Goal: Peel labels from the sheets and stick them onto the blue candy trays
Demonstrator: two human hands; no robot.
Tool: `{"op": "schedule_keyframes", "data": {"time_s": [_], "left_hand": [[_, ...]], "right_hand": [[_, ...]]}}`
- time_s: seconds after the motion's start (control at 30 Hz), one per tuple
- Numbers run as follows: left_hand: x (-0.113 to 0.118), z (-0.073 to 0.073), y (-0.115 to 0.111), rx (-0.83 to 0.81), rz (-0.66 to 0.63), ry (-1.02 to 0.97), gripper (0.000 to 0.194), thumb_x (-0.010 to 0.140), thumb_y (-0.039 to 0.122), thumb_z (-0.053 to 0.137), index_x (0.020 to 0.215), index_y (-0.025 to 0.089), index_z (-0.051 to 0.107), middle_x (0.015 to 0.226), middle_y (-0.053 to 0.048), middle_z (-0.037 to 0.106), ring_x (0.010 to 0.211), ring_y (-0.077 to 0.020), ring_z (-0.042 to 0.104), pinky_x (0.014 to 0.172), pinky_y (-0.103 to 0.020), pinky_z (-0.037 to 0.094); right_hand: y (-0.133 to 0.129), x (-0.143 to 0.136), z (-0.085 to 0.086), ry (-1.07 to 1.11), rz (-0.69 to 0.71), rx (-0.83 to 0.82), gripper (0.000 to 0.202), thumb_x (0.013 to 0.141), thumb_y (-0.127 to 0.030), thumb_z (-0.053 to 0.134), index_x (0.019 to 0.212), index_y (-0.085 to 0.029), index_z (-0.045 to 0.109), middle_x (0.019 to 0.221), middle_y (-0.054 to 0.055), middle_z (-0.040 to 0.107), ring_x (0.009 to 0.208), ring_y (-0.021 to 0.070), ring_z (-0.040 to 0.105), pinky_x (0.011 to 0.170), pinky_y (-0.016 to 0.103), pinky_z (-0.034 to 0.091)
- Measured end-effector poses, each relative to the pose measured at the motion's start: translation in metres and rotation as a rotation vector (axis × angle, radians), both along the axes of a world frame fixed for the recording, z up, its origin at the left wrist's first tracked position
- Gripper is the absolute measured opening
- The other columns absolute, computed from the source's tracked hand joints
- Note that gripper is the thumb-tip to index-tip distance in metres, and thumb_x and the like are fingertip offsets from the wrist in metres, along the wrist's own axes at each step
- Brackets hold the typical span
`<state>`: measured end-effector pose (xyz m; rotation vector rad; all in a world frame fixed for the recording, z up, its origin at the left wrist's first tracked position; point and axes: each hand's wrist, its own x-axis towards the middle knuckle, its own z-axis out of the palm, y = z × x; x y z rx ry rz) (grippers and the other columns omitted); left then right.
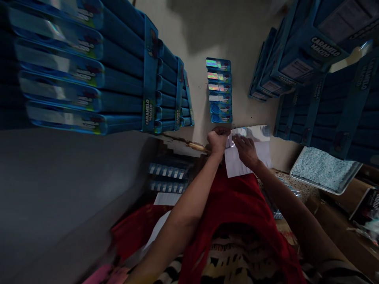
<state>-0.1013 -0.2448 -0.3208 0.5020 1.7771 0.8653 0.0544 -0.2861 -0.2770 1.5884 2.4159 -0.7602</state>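
Note:
A white sheet with a shiny silvery band of stickers [262, 153] lies at the table's near edge, partly hanging over it. My left hand [217, 140] is closed in a pinch at the sheet's left edge, where a small pale strip shows by the fingertips. Across the sheet's upper left part, my right hand [246, 150] rests with bent fingers gripping it near that strip. Just beyond my hands, several blue caramel boxes [221, 108] lie in a column. The farther ones carry shiny, rainbow-tinted stickers; the nearest two show bare blue ends.
Tall stacks of blue boxes [124, 86] stand at left, with more blue cartons [310, 51] at right. A metal tray of pale blue pieces [324, 167] sits right of my arm. More packs [167, 171] lie below the table's worn edge [197, 146].

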Motion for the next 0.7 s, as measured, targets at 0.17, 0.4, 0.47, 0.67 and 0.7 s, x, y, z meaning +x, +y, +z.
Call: {"op": "schedule_keyframes", "data": {"time_s": [0.17, 0.4, 0.47, 0.67, 0.7], "left_hand": [[0.005, -0.008, 0.001, 0.032, -0.003, 0.033, 0.016, 0.066, 0.018, 0.08, 0.078, 0.018, 0.07, 0.08, -0.003, 0.075, 0.077, -0.0176, 0.069, 0.074, -0.028, 0.053], [-0.006, 0.013, -0.009, 0.114, -0.088, 0.203, 0.017, 0.073, 0.025, 0.08, 0.087, 0.021, 0.071, 0.093, -0.005, 0.074, 0.093, -0.0211, 0.07, 0.085, -0.031, 0.055], [-0.021, 0.035, -0.012, 0.194, -0.089, 0.235, 0.019, 0.082, 0.039, 0.077, 0.086, 0.021, 0.073, 0.097, -0.008, 0.075, 0.099, -0.0231, 0.07, 0.091, -0.035, 0.055], [-0.051, 0.1, -0.008, 0.148, -0.125, -0.519, 0.075, 0.084, 0.087, 0.053, 0.093, 0.017, 0.077, 0.09, -0.013, 0.077, 0.087, -0.0253, 0.074, 0.08, -0.038, 0.061], [-0.052, 0.105, -0.006, 0.138, -0.113, -0.567, 0.07, 0.078, 0.085, 0.064, 0.091, 0.018, 0.076, 0.089, -0.012, 0.076, 0.084, -0.0241, 0.074, 0.079, -0.037, 0.061]], "right_hand": [[-0.025, 0.003, 0.037, 0.092, -0.2, -0.035, 0.032, 0.103, -0.025, 0.052, 0.124, -0.022, 0.076, 0.121, 0.013, 0.076, 0.117, 0.0294, 0.062, 0.102, 0.043, 0.042], [-0.007, -0.014, 0.133, 0.611, -1.004, -0.226, 0.024, 0.083, -0.048, 0.077, 0.078, -0.025, 0.071, 0.058, -0.006, 0.046, 0.055, 0.0138, 0.041, 0.057, 0.028, 0.034], [0.012, -0.019, 0.145, 0.77, -1.093, -0.353, 0.026, 0.077, -0.048, 0.08, 0.075, -0.024, 0.07, 0.059, -0.006, 0.048, 0.056, 0.0126, 0.039, 0.055, 0.027, 0.033], [0.056, -0.028, 0.139, 0.938, -1.101, -0.597, 0.034, 0.073, -0.053, 0.081, 0.073, -0.022, 0.069, 0.058, -0.006, 0.046, 0.054, 0.0094, 0.035, 0.051, 0.024, 0.029], [0.06, -0.031, 0.137, 0.931, -1.1, -0.611, 0.035, 0.072, -0.054, 0.082, 0.072, -0.022, 0.068, 0.057, -0.007, 0.045, 0.053, 0.0091, 0.034, 0.05, 0.024, 0.028]]}}
